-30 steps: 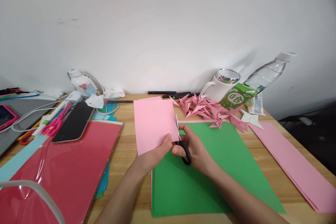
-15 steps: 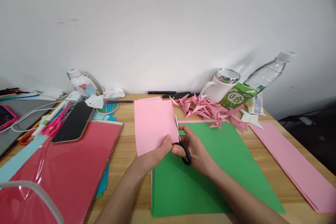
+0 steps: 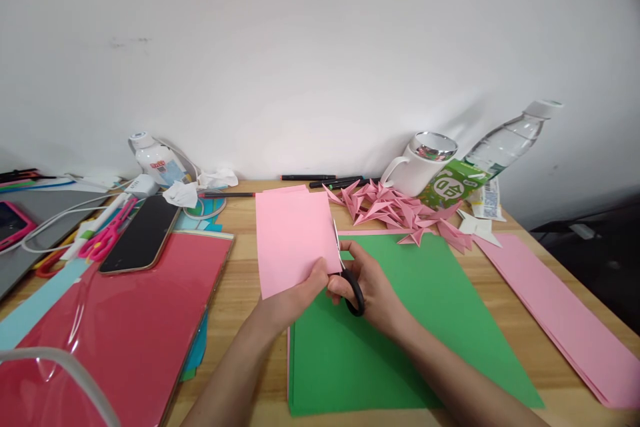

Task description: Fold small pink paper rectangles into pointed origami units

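Pink paper (image 3: 295, 240) is pinched at its lower right corner by my left hand (image 3: 295, 290), thumb on top and the other fingers hidden beneath. My right hand (image 3: 373, 283) grips black-handled scissors (image 3: 356, 293), with fingers through the loops. The blades stand along the right edge of the paper, partly hidden by it. Both hands are above a large green sheet (image 3: 425, 340), which lies over pink paper. Beyond my right hand is a heap of folded pink paper pieces (image 3: 395, 205).
Pink strips (image 3: 565, 320) lie at right. Behind them stand a white mug (image 3: 417, 170), a green box (image 3: 453, 183) and a leaning bottle (image 3: 510, 140). At left are a red pack (image 3: 130, 327), a phone (image 3: 143, 233), pink scissors (image 3: 107, 233) and a white bottle (image 3: 159, 161).
Hardly anything differs. The paper and scissors keep nearly the same place, with only a slight shift of the blades and handle.
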`<state>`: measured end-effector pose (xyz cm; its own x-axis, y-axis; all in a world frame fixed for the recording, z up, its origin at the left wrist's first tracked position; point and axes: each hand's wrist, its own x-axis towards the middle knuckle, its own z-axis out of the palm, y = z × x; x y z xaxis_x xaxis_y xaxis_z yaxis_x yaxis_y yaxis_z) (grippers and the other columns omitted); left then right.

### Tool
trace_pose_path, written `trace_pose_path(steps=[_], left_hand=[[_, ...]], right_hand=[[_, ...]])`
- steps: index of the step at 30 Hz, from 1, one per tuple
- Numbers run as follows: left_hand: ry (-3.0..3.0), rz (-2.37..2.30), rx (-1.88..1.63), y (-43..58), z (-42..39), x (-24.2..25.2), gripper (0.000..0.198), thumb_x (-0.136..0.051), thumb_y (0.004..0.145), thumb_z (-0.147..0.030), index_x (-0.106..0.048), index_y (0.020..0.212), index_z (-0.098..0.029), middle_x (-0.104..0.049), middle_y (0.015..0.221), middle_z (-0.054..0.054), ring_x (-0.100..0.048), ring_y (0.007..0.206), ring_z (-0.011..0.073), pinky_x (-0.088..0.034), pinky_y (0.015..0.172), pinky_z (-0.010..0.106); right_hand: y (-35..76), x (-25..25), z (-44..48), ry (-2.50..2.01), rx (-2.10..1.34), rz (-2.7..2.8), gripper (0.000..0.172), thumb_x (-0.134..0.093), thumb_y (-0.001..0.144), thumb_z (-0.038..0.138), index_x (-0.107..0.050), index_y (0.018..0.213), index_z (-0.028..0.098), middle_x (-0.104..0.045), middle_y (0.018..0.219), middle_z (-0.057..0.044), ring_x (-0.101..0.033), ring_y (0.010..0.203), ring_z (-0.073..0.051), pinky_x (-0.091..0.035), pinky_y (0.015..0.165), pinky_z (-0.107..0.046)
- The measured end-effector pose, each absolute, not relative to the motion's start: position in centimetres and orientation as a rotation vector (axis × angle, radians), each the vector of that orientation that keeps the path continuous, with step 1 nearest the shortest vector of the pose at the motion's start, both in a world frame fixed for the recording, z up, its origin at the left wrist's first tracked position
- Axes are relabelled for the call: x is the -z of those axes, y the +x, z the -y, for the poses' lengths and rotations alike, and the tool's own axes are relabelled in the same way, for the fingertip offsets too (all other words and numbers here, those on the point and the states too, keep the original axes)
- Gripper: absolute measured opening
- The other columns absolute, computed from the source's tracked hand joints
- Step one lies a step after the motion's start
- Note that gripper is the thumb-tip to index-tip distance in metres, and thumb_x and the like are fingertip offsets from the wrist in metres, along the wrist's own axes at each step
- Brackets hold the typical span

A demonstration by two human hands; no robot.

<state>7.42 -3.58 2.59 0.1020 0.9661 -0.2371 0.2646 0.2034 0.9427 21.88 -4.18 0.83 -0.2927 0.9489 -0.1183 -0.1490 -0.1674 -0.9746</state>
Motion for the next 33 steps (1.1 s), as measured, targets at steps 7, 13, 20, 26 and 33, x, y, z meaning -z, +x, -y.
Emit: trace_pose_path(steps=[7,13,20,26,33], left_hand=[[1.324,-1.348,-0.768,7.4,3.4,-2.8,0.022,-0.057,0.071,-0.04,-0.06,0.06,-0.021,-0.066,0.074,0.001,-0.061,0.081,0.02,-0.05,0.073,0.025],[1.403,-1.209,-0.732,7.6,3.2,-3.3,0.034,-0.05,0.077,-0.035,-0.059,0.048,-0.023,-0.064,0.065,0.0,-0.06,0.074,0.018,-0.05,0.076,0.026],[1.146,-1.185,-0.942,7.6,3.1,-2.9,0.023,-0.061,0.074,-0.039,-0.067,0.088,-0.022,-0.068,0.101,0.004,-0.06,0.101,0.0219,-0.047,0.092,0.032],[1.013,-1.2,-1.034,7.6,3.2,-3.3,0.027,-0.071,0.066,-0.036,-0.067,0.086,-0.019,-0.068,0.102,0.007,-0.062,0.1,0.0253,-0.051,0.089,0.037],[1.149,-1.225,-0.949,7.2,3.1,-3.5,0.03,-0.067,0.066,-0.045,-0.066,0.071,-0.016,-0.069,0.086,0.008,-0.065,0.081,0.0231,-0.053,0.077,0.035]], right_hand=[[21.8,-0.8,4.3,-1.074,-1.575,1.235,0.052,-0.072,0.063,0.045,-0.034,0.091,0.021,-0.055,0.052,0.008,-0.047,0.043,-0.009,-0.033,0.041,-0.02],[21.9,-0.7,4.3,-1.133,-1.496,1.236,0.05,-0.068,0.065,0.049,-0.035,0.091,0.022,-0.053,0.049,0.008,-0.046,0.04,-0.01,-0.031,0.04,-0.021],[22.7,-0.9,3.4,-1.191,-1.303,1.15,0.045,-0.068,0.066,0.049,-0.04,0.089,0.022,-0.055,0.052,0.006,-0.05,0.049,-0.012,-0.035,0.046,-0.023],[24.0,-0.5,1.9,-1.219,-1.122,1.092,0.05,-0.079,0.054,0.037,-0.046,0.088,0.02,-0.056,0.065,0.004,-0.054,0.06,-0.012,-0.044,0.058,-0.025],[25.1,1.5,0.9,-1.455,-0.717,1.483,0.052,-0.067,0.065,0.028,-0.051,0.114,0.017,-0.064,0.094,-0.009,-0.06,0.087,-0.024,-0.045,0.082,-0.042]])
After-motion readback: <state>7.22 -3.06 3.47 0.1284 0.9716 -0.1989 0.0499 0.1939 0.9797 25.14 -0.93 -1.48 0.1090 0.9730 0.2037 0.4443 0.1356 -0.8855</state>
